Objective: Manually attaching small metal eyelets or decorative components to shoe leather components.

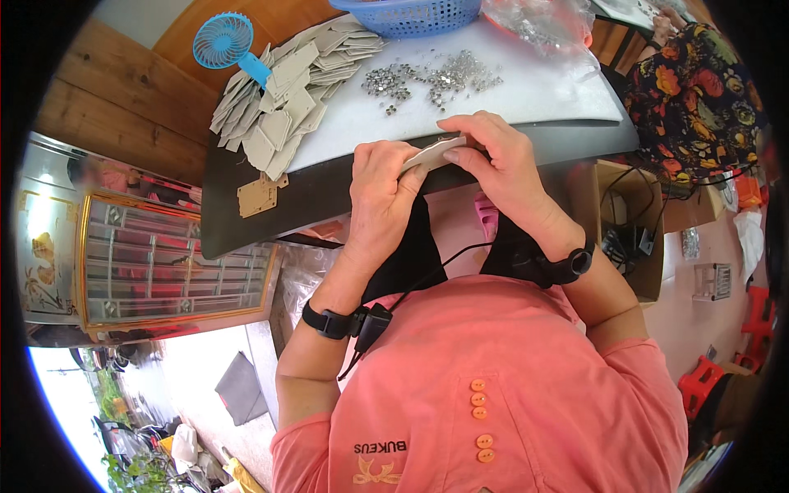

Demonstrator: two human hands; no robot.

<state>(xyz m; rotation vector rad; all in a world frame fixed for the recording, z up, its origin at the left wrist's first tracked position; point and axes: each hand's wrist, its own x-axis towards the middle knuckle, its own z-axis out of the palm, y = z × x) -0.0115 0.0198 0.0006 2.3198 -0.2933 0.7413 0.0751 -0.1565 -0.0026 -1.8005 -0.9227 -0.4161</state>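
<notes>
Between my two hands, just over the table's front edge, is a thin light-grey flat piece (436,154). My left hand (382,185) grips its left end, fingers curled behind and thumb in front. My right hand (500,156) pinches the right end with the thumb, its index finger raised along the far edge. The side of the piece turned away from me is hidden. Beyond my hands, small shiny metal bits (444,78) lie scattered on a white sheet (526,90). A heap of similar light-grey flat pieces (288,90) is piled at the left.
A blue handheld fan (223,41) stands by the heap. A tan cut-out plate (257,197) lies on the dark table (312,197). At the back are a blue basket (411,18) and a clear plastic bag (538,25). Another person's flowered sleeve (690,99) is at right, above a cardboard box (604,185).
</notes>
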